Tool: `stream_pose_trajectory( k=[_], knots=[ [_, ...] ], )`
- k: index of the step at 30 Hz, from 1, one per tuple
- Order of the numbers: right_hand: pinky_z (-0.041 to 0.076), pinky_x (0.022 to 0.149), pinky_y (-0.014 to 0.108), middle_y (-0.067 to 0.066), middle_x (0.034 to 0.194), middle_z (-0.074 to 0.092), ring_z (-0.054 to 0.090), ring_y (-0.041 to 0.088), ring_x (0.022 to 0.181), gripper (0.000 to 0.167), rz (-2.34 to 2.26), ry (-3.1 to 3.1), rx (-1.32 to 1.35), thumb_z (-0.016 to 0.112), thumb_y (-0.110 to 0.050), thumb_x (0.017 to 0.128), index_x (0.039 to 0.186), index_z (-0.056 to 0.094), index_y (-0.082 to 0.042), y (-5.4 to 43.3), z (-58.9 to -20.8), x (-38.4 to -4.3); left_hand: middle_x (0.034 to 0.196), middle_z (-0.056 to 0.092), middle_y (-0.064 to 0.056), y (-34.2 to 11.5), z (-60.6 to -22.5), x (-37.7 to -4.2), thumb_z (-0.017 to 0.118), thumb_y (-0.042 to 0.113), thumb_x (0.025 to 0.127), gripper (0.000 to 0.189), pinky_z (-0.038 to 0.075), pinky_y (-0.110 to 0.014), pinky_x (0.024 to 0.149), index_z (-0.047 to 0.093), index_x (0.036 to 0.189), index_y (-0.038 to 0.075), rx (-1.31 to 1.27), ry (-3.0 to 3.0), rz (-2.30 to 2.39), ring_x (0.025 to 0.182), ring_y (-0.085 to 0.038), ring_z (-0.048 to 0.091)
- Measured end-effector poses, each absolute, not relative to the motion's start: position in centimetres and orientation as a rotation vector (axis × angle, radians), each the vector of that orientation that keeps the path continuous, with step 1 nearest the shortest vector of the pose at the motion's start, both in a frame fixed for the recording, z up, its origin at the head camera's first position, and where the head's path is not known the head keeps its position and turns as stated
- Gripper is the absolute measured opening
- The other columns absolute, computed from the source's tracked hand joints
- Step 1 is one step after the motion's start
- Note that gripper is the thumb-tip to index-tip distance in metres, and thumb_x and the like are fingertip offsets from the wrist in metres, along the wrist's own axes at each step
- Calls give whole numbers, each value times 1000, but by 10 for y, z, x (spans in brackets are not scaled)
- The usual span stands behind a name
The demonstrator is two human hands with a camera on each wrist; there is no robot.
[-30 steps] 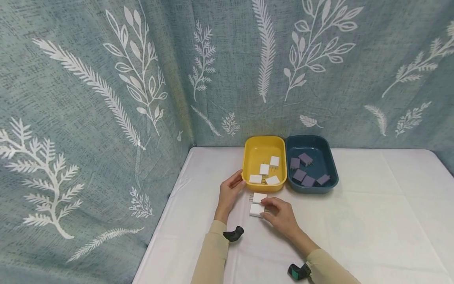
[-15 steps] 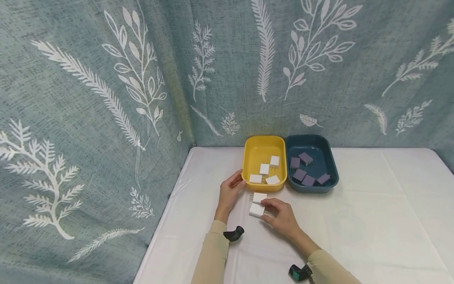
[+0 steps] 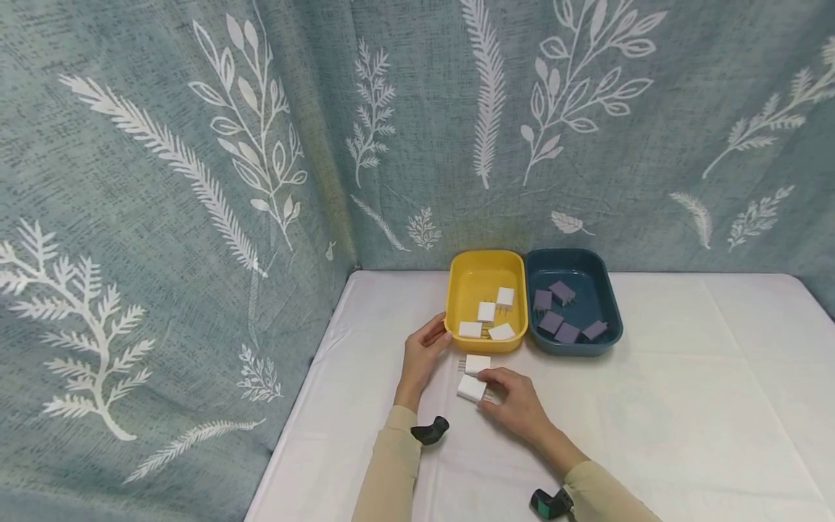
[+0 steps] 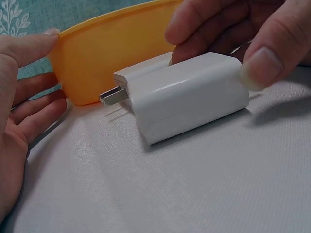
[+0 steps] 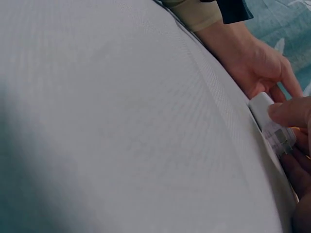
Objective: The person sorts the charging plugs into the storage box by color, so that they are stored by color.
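My left hand [image 3: 420,359] touches the front left corner of a yellow tray [image 3: 453,290]. In the left wrist view its fingertips lie on the rim and outer wall, the fingers relaxed. My right hand [image 3: 518,399] pinches the prong end of a white plug-in charger [image 4: 194,97] on the table, its thumb on the near side and fingertips behind. Prongs show at that end in the right wrist view, where the charger [image 5: 262,108] is partly covered by the thumb. Behind it lies a second white charger [image 3: 478,364], prongs pointing left, just in front of the tray.
Several white chargers [image 3: 485,312] lie inside the yellow tray. Right beside it stands a dark blue tray [image 3: 609,304] with several purple plug-in blocks [image 3: 551,321]. A patterned curtain [image 3: 404,145] hangs behind the white-covered table [image 3: 704,406].
The nearer charger has turned slightly, its prong end swinging toward the near side under my right hand's fingers. My left hand and both trays stay where they were.
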State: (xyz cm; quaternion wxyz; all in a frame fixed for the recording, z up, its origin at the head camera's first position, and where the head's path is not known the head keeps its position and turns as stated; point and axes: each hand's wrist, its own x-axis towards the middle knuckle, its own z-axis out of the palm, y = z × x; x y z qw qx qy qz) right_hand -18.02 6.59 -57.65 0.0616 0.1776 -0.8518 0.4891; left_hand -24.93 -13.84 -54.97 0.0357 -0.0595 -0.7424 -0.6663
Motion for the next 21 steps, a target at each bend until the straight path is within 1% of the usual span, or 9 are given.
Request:
stream_pose_trajectory(
  k=[5,9,21],
  knots=[
    [58,86,33,2,102,73,69,14,93,42,1461,-2559,545,85,-2,67,106,70,-9,65,-578,-180,131,63,-19,-139,-550,-250,69,13,91,49,52,-21,97,55,137,3,-206,-2273,-2058,121,-31,61],
    [58,86,32,0,101,72,69,13,93,43,1433,-2562,543,86,-2,66,106,70,-10,64,-580,-181,131,63,-18,-139,-550,-250,69,14,90,49,52,-19,97,56,137,4,-210,-2271,-2059,121,-30,61],
    [57,86,34,-2,102,72,68,12,93,45,1401,-2585,514,87,-2,66,107,70,-12,63,-581,-180,133,62,-18,-140,-549,-249,68,14,92,48,51,-20,98,55,137,5,-202,-2300,-2053,123,-29,60]
  ],
)
